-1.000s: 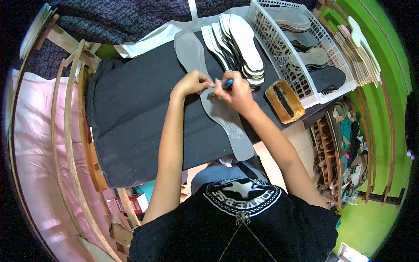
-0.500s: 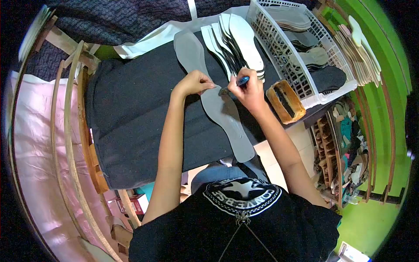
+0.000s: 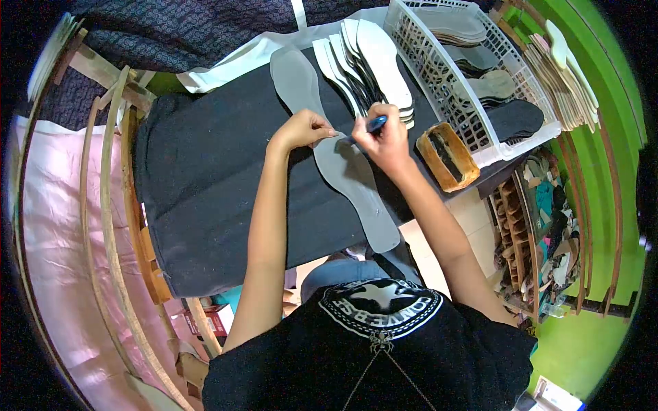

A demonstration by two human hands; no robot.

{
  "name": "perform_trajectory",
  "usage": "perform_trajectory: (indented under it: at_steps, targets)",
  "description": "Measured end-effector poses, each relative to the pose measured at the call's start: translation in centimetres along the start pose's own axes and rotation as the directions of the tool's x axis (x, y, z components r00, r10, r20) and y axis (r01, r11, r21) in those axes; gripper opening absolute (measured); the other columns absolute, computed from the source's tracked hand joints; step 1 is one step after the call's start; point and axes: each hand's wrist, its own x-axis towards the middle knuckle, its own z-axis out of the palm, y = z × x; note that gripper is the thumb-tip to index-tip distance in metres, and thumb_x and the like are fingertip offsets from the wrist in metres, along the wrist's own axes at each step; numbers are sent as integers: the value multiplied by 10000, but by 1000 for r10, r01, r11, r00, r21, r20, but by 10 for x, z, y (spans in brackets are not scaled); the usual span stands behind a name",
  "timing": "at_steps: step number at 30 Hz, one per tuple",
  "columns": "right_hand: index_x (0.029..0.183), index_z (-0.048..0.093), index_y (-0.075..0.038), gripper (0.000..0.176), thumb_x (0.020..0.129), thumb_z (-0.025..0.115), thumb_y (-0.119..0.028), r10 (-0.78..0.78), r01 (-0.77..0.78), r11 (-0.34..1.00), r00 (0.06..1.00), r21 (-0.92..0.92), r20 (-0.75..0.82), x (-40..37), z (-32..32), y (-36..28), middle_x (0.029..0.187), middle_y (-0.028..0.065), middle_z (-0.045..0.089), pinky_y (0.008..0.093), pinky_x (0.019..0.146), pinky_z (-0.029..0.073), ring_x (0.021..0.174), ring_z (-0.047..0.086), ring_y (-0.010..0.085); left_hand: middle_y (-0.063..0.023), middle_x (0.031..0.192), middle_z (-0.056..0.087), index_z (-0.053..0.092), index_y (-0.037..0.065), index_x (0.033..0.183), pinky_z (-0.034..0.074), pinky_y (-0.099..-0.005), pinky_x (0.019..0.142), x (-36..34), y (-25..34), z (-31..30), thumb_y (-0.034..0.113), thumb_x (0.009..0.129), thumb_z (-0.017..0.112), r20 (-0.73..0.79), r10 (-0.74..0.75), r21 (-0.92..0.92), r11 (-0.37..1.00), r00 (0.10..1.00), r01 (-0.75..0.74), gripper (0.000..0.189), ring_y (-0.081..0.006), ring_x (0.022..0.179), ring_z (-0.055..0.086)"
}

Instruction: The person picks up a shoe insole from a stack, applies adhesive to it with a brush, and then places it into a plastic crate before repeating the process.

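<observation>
Surface [image 3: 205,185]: dark cloth over it, slightly rumpled; we take our clock from the middle of the near grey piece lying here.
Basket [image 3: 488,155]: white openwork plastic, between one and two o'clock, holding stacked sole-shaped pieces.
White stack [image 3: 384,55]: sole-shaped pieces, fanned, between twelve and one; we judge a stray swing of the right wrist could disturb its near end.
Near grey piece [image 3: 349,178]: sole-shaped, lying flat between us and the hands, its narrow end pointing to five o'clock by the surface's edge; we think it could skew if the left hand's pinch loosened under a sideways stroke.
Far grey piece [image 3: 295,75]: at eleven o'clock; its meeting with the near one is hidden by fingers, so overlap we cannot tell.
Tub [image 3: 463,171]: tan, open-topped, between two and three o'clock, just beside the right forearm; an elbow drifting outward could knock it.
Right hand [image 3: 385,140]: at one o'clock, closed round the tool.
Left hand [image 3: 301,130]: between ten and eleven, thumb and finger pinched on the near piece's far edge; a tool slip could catch these fingertips.
Blue-handled tool [image 3: 376,124]: tip at the near piece's far end, contact unclear to us.
</observation>
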Motion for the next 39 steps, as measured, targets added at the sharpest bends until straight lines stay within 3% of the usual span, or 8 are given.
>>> perform_trajectory:
  at_steps: [2,4,5,14,24,28,32,39]
  targets:
    - [793,429,-32,277,675,643,-163,-2,0,1000,998,31,66,-4,8,-7,558,108,514,323,414,433,464,545,256,3,492,477,618,-15,717,346,-217,384,2,-4,0,153,718,620,7,1,-2,1000,1000,-1,168,-63,420,410]
    - [815,365,-28,295,688,630,-50,-101,94,993,990,71,94,-6,14,-14,578,61,460,233,415,381,451,455,122,1,496,480,617,-15,716,347,-216,385,1,-3,-1,154,718,620,2,1,-6,1000,1000,-1,169,-63,421,413]
    - [815,450,-26,291,664,648,-176,-46,43,998,996,50,74,-14,21,-4,597,119,526,319,436,443,486,550,260,0,497,482,616,-15,715,347,-216,385,0,-3,0,156,719,620,-6,-1,-11,1000,1000,1,171,-64,422,415]
    - [798,423,-39,269,671,646,-119,7,-7,1000,1000,-29,5,-10,-12,18,465,64,450,292,367,397,386,503,182,21,497,464,608,1,712,325,-211,380,0,-1,2,204,739,613,-11,34,69,997,999,-33,205,-53,419,393]
    - [810,410,-30,289,688,637,-160,36,-38,998,999,44,40,-8,3,2,529,110,490,313,398,403,413,512,233,-19,488,490,619,-18,712,355,-231,386,-2,4,1,125,716,614,-14,-3,23,1000,1000,3,143,-81,410,432]
    - [801,405,-46,280,682,641,-137,81,-82,993,997,-85,-7,-2,-12,20,466,75,463,290,362,386,370,487,196,-28,501,508,620,-16,712,363,-232,391,-4,4,4,125,711,616,-49,19,25,1000,999,-18,141,-86,410,436]
    - [787,403,-49,268,678,642,-102,68,-64,996,995,55,-72,2,-9,8,463,42,440,261,360,377,367,474,145,-23,492,500,617,-19,710,354,-233,386,-4,5,4,126,712,618,-58,30,45,999,998,-28,145,-85,406,433]
    - [795,419,-35,270,672,636,-138,118,-107,987,989,-121,85,-5,-16,10,474,78,470,295,387,397,388,504,203,22,504,463,608,0,708,320,-212,390,-3,0,5,190,732,622,-29,44,51,998,999,-42,192,-52,428,398]
